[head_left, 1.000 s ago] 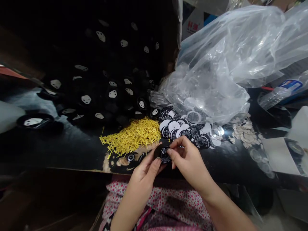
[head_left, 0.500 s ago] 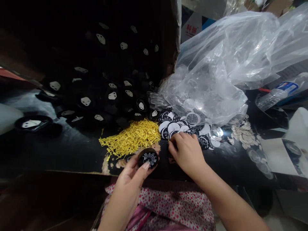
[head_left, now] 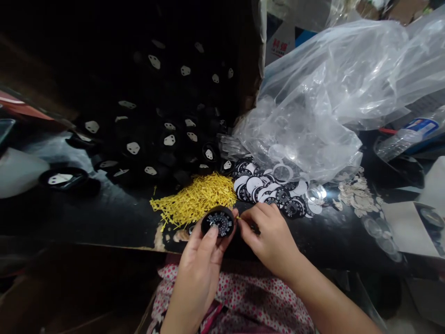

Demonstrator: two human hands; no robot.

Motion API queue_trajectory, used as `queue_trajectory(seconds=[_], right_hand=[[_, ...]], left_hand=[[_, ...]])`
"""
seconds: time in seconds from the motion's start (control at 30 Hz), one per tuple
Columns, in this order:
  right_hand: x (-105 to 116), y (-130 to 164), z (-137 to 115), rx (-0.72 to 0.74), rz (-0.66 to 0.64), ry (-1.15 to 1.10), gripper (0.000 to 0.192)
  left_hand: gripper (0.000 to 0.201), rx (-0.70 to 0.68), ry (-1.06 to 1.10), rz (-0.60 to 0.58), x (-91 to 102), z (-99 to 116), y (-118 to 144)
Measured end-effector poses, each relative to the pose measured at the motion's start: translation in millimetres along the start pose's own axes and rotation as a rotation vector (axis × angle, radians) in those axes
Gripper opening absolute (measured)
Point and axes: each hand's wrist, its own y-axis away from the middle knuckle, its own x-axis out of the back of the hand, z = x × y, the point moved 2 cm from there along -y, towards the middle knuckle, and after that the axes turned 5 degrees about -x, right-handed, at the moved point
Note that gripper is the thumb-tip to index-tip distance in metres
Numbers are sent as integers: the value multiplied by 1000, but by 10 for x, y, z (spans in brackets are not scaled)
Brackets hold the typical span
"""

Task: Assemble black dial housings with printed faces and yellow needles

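Observation:
My left hand [head_left: 201, 260] holds a small round black gauge [head_left: 219, 222] with a white-marked dial, face up, at the near edge of the dark table. My right hand [head_left: 269, 234] sits just to the right of it, fingertips pinched on a small yellow pointer [head_left: 238, 217] at the gauge's rim. Just behind the gauge lies a heap of yellow pointers [head_left: 196, 199]. A pile of black and white dial discs [head_left: 269, 188] lies behind my right hand.
A big clear plastic bag [head_left: 323, 97] with clear round covers spills at the back right. Several black gauge bodies [head_left: 167, 139] fill the dark box at back left. Pale scraps [head_left: 354, 197], clear lenses [head_left: 378, 232], a bottle [head_left: 403, 134] and a white card [head_left: 413, 225] lie at the right.
My right hand left the gauge, reached to the piles behind, then came back to the gauge's rim with a yellow pointer. My left hand kept the gauge, now turned face up.

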Motion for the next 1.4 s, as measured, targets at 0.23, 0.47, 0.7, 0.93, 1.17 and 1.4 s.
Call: queue_trajectory(seconds=[0.23, 0.47, 0.7, 0.93, 1.17, 1.4], right_hand=[[170, 20, -108, -41, -140, -344, 10], [207, 36, -112, -110, -182, -205, 12], [206, 67, -77, -116, -193, -273, 14], [189, 142, -140, -142, -186, -372, 18], [136, 187, -148, -231, -211, -381, 23], [195, 25, -60, 38, -123, -63, 9]], left_hand=[[46, -59, -259, -47, 19, 5, -31], [40, -106, -526, -165, 50, -84, 13], [33, -147, -587, -205, -22, 33, 53], [27, -291, -698, -159, 1, 82, 93], [27, -294, -813, -144, 39, 95, 94], [49, 21, -508, -240, 124, -19, -97]])
